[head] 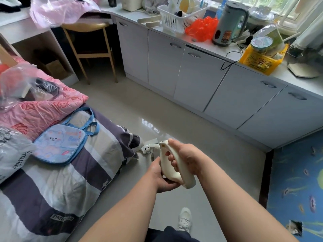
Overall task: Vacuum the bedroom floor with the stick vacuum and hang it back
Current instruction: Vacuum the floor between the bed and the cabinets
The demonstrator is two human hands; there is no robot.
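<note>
Over the pale floor [201, 128], just beside the bed [78, 172], the stick vacuum [187, 177] is held up by its cream handle in both hands. The right hand [187, 157] wraps the handle, with its fingers [172, 161] curled through the grip loop. The left hand [160, 175] cups the handle's lower end, thumb along its side and fingers curled beneath.
</note>
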